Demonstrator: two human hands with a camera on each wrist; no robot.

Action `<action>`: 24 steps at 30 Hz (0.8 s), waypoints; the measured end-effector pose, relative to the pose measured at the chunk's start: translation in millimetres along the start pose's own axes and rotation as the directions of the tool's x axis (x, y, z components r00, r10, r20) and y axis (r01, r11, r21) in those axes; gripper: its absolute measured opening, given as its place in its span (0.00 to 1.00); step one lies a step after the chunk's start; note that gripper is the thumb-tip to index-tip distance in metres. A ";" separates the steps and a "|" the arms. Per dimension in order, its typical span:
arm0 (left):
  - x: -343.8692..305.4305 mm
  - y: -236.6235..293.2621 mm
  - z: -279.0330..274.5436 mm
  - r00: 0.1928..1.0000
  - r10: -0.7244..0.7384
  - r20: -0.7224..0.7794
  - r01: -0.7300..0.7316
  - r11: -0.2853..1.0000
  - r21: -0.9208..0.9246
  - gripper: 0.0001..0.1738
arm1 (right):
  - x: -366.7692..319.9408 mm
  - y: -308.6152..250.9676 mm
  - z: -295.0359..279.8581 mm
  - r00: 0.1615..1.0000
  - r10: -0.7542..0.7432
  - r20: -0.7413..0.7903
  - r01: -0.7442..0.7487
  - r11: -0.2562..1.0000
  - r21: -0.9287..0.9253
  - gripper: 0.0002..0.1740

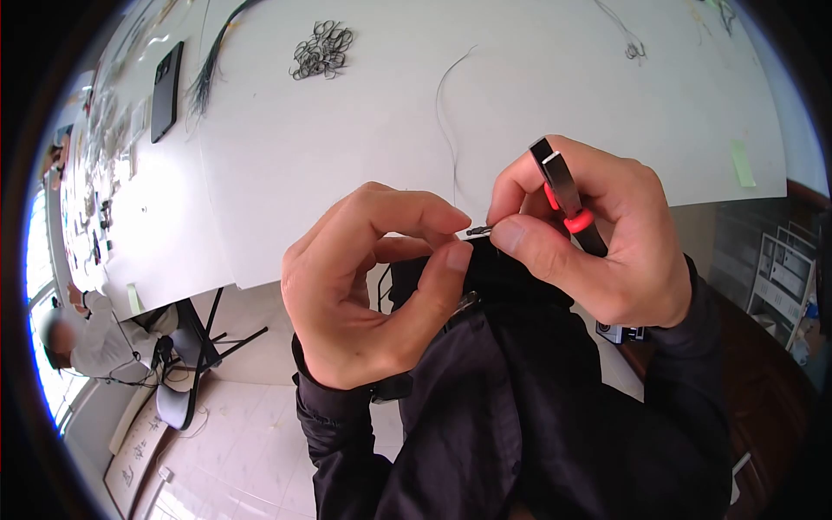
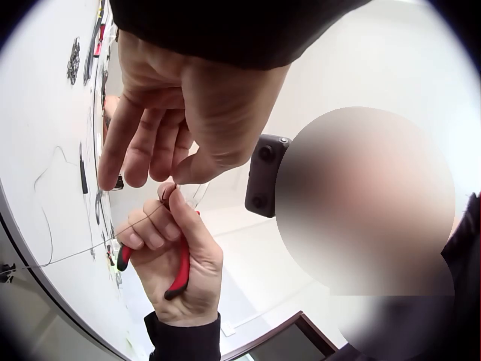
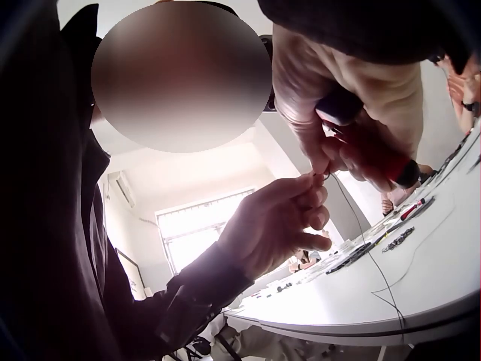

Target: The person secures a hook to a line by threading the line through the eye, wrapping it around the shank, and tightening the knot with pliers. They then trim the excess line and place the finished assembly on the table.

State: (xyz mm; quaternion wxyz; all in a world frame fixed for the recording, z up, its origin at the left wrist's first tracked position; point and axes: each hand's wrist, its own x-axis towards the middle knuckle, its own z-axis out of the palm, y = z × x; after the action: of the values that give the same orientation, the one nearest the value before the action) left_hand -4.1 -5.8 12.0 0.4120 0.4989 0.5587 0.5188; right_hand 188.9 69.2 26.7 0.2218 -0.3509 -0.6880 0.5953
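Observation:
A small dark twisted wire piece [image 1: 477, 231] lies between the fingertips of both hands, above the lap. The left hand [image 1: 373, 286] pinches its left end between thumb and index finger. At its right end, the right hand [image 1: 598, 230] pinches with thumb and index finger, while pliers with red and black handles [image 1: 565, 186] rest in that palm, also seen in the left wrist view [image 2: 180, 267]. A thin wire [image 3: 353, 203] trails from the fingertips toward the table in the right wrist view. The exact shape of the held piece is too small to tell.
On the white table [image 1: 347, 147] are a pile of dark curled wire pieces [image 1: 322, 50], a bundle of dark strands [image 1: 208, 74], a phone [image 1: 166, 92] and a loose thin wire [image 1: 438, 104]. A person [image 1: 95, 342] sits at the far left. A shelf [image 1: 783, 277] stands at the right.

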 end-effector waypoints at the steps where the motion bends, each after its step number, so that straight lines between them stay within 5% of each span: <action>1: 0.3 0.5 -0.4 1.000 0.001 -0.002 -0.001 1.000 0.010 0.11 | 0.1 -0.3 0.5 1.000 0.003 0.002 -0.003 1.000 -0.001 0.02; 5: -0.2 -2.2 -6.4 0.990 0.087 0.107 -0.093 0.994 0.055 0.08 | 0.7 -2.2 1.8 1.000 0.019 0.012 -0.020 1.000 0.007 0.02; 14: 2.8 2.2 5.9 0.999 -0.018 -0.031 0.017 1.000 -0.027 0.11 | 1.4 -2.4 3.7 0.999 0.049 -0.019 -0.049 0.999 0.022 0.03; 24: 2.7 -0.5 1.2 1.000 0.012 0.028 -0.013 0.999 0.031 0.11 | 2.1 -7.6 1.0 0.988 0.147 0.040 -0.149 0.986 0.072 0.04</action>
State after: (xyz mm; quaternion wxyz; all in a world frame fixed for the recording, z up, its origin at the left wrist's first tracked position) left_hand -3.5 -2.9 11.5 0.4087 0.5159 0.5577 0.5057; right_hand 185.1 69.8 33.7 0.1781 -0.3822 -0.6409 0.6415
